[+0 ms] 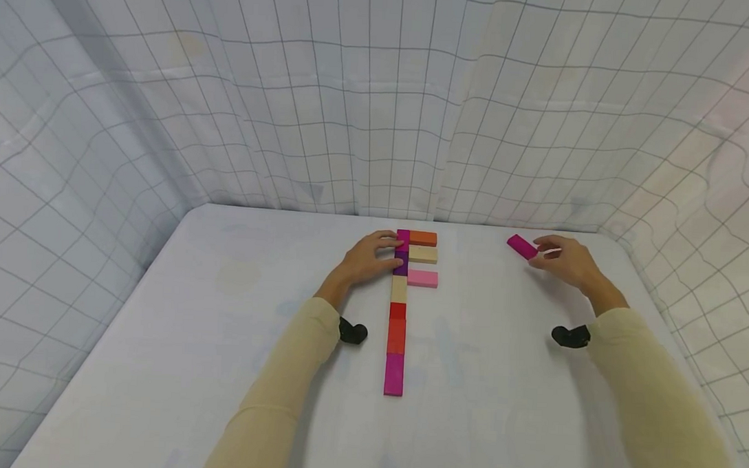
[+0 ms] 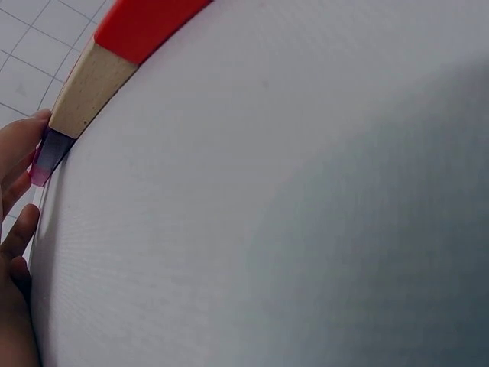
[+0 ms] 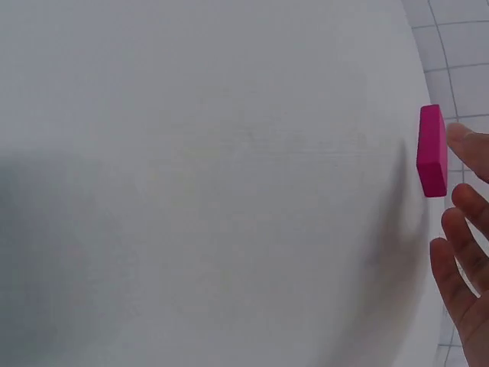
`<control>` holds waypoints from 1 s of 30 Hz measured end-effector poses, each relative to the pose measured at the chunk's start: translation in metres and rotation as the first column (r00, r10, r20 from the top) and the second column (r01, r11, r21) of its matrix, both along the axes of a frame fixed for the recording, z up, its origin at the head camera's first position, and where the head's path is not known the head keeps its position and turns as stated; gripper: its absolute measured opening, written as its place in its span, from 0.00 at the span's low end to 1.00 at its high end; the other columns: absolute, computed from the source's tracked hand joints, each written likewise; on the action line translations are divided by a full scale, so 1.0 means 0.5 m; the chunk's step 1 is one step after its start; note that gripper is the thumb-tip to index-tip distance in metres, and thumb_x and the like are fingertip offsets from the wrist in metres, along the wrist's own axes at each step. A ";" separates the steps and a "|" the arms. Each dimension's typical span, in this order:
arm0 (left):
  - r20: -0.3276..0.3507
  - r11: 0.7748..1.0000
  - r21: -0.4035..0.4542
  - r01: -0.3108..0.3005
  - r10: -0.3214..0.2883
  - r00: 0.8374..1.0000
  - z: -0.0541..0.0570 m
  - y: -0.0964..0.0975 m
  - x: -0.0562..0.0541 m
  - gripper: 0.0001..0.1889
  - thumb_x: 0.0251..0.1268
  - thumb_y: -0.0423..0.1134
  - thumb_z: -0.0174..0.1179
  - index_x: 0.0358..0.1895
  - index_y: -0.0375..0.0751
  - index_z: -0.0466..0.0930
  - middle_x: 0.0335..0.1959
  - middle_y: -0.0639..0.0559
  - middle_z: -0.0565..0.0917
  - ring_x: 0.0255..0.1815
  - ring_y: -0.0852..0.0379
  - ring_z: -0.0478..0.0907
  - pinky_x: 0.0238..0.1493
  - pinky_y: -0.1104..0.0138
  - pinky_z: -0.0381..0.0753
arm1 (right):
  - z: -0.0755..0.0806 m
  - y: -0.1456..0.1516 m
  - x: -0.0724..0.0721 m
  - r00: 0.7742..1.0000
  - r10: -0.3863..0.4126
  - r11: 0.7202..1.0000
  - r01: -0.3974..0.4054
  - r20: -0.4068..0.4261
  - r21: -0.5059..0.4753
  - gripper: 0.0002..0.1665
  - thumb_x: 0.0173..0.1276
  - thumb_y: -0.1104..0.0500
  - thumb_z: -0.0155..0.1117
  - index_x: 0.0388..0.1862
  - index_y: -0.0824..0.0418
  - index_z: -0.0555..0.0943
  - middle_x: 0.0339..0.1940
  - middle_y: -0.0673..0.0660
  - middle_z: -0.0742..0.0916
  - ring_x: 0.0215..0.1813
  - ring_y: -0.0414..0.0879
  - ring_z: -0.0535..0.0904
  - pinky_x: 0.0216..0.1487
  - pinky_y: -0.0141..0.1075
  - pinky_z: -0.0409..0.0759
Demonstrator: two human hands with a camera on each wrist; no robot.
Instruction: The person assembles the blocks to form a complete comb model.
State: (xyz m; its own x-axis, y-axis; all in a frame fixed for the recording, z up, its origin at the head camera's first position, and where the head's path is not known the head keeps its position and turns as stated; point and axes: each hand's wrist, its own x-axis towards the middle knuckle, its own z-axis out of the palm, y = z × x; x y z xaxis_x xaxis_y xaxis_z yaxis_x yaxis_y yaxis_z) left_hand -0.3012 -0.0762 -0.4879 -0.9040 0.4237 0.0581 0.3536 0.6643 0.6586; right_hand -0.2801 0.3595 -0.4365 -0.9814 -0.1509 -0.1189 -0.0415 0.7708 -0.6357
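Note:
A column of several coloured wooden blocks runs down the table. My left hand (image 1: pixel 367 256) rests at its far end, its fingers lightly bent. Its fingertips touch the far magenta block (image 1: pixel 403 235) and its thumb lies on the purple block (image 1: pixel 401 269). Nearer come a beige block (image 1: pixel 399 290), red and orange-red blocks (image 1: pixel 396 337) and another magenta block (image 1: pixel 394 374). Orange (image 1: pixel 423 238), cream (image 1: pixel 423 254) and pink (image 1: pixel 422 278) blocks stick out to the right. Off to the right, my right hand (image 1: pixel 565 260) pinches one end of a loose magenta block (image 3: pixel 432 153) with its fingertips.
The white table (image 1: pixel 160 350) ends at a far edge, with grid-patterned white curtains (image 1: pixel 329 122) behind it and at both sides. Each wrist carries a black camera mount (image 1: pixel 570 336). Shadows of both arms fall across the tabletop.

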 end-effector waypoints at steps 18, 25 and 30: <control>0.012 1.000 -0.010 -0.013 0.013 1.000 0.002 0.000 -0.005 0.28 0.73 0.52 0.62 0.73 0.48 0.77 0.77 0.51 0.68 0.80 0.48 0.57 0.77 0.48 0.57 | -0.050 -0.013 -0.017 0.992 -0.123 0.991 0.123 -0.008 0.053 0.41 0.77 0.44 0.63 0.73 0.73 0.68 0.64 0.74 0.74 0.66 0.68 0.68 0.67 0.62 0.70; 0.015 1.000 -0.006 -0.007 0.008 1.000 0.004 0.000 -0.002 0.28 0.73 0.51 0.62 0.72 0.47 0.77 0.77 0.52 0.68 0.79 0.49 0.58 0.77 0.49 0.57 | -0.051 -0.021 -0.013 0.983 -0.173 0.983 0.177 -0.065 0.053 0.32 0.78 0.51 0.62 0.69 0.73 0.73 0.56 0.72 0.78 0.58 0.65 0.70 0.59 0.57 0.73; 0.030 1.000 -0.005 -0.014 0.014 0.999 0.004 0.000 0.000 0.28 0.73 0.51 0.62 0.73 0.47 0.77 0.77 0.52 0.68 0.79 0.49 0.58 0.77 0.48 0.57 | -0.056 -0.020 -0.011 0.983 -0.172 0.984 0.175 -0.067 0.042 0.32 0.78 0.51 0.62 0.70 0.73 0.73 0.55 0.72 0.80 0.57 0.65 0.72 0.58 0.55 0.72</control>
State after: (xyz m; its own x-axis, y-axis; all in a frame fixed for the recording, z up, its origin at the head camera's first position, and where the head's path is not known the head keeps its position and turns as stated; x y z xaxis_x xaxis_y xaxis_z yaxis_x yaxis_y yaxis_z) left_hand -0.3011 -0.0760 -0.4858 -0.9110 0.4113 0.0289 0.3246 0.6722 0.6654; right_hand -0.2855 0.3494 -0.4645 -0.9979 0.0263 -0.0596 0.0568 0.7989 -0.5987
